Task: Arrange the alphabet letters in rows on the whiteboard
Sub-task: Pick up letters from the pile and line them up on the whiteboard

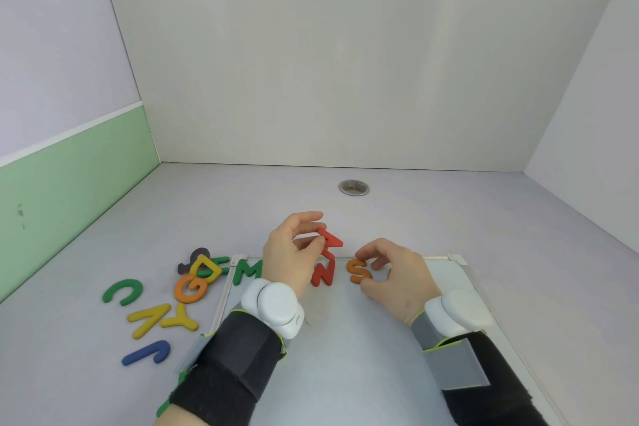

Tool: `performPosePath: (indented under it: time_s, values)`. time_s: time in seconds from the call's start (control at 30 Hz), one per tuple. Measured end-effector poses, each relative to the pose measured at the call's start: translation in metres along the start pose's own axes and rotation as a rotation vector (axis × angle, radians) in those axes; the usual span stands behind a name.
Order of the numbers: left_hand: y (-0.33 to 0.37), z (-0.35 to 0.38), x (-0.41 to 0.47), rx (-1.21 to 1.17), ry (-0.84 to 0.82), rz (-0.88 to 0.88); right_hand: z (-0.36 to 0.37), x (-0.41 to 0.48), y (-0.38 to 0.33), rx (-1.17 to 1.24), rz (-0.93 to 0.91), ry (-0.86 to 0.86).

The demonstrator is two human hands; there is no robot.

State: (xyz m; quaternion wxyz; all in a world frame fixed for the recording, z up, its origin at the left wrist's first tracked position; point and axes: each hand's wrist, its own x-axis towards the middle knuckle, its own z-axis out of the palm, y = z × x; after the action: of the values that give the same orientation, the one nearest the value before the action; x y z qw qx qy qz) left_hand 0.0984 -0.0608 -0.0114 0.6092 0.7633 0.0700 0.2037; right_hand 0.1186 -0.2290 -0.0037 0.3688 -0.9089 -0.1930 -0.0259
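Note:
The whiteboard (345, 332) lies flat in front of me. Along its far edge sit a green M (246, 272), a red N (323, 275) and an orange S (359, 270). My left hand (294, 252) holds a red letter (330, 241) in its fingertips, lifted above the N. My right hand (394, 273) pinches the orange S on the board. Loose letters lie left of the board: a green C (121, 291), a yellow V (147, 320), a yellow Y (179, 318), a blue J (147, 353), an orange G (190, 287), a yellow D (206, 268).
A green E (216, 270) and a dark letter (193, 258) lie in the pile by the board's far left corner. A round metal grommet (353, 187) is set in the table behind. White walls close the back and right; a green-banded wall runs along the left.

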Motion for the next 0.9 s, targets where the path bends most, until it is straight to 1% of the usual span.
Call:
performPosePath:
  time_s: [0.13, 0.27, 0.43, 0.63, 0.77, 0.9]
  values:
    - [0.002, 0.001, -0.003, -0.064, -0.014, 0.004, 0.001, -0.002, 0.001, 0.024, 0.017, 0.006]
    - [0.004, 0.001, -0.004, -0.067, -0.049, 0.011, 0.003, 0.000, 0.004, 0.041, 0.019, 0.017]
    - [0.006, 0.002, -0.004, -0.062, -0.073, 0.007, 0.004, 0.002, 0.003, 0.124, -0.030, 0.119]
    - [0.012, 0.003, -0.009, -0.047, -0.128, -0.015, 0.005, 0.003, 0.002, 0.145, -0.099, 0.054]
    - [0.016, 0.004, -0.011, -0.033, -0.148, -0.007, -0.001, 0.003, -0.002, 0.129, -0.074, 0.009]
    - [0.015, 0.005, -0.010, -0.062, -0.116, -0.012, -0.018, 0.006, -0.006, 0.036, -0.044, -0.040]
